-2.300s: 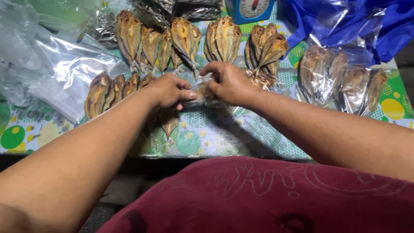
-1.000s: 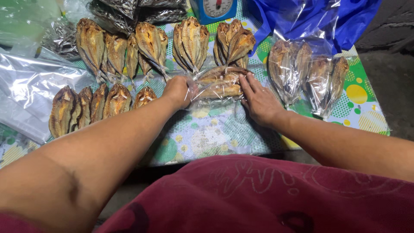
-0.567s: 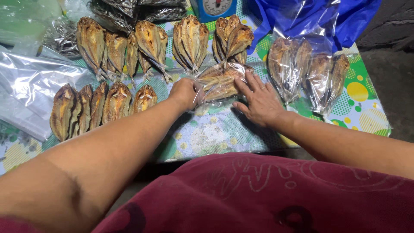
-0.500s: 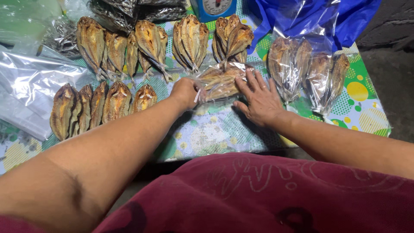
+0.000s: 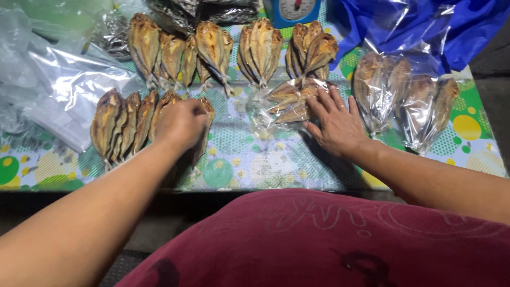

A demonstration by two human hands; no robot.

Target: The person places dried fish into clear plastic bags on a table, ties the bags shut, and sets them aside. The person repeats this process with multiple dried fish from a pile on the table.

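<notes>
Left hand (image 5: 180, 121) moved off bagged fish (image 5: 289, 101) onto dried fish (image 5: 204, 133), grip unclear, right hand (image 5: 336, 125) flat beside bag.

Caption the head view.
Left hand on split dried golden fish; right hand flat against clear plastic bag of fish.

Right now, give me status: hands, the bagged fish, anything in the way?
Left hand on the loose dried fish, grip hidden. Right hand open, flat against the clear bag of fish. Bag lies on the table. Nothing between the hands.
</notes>
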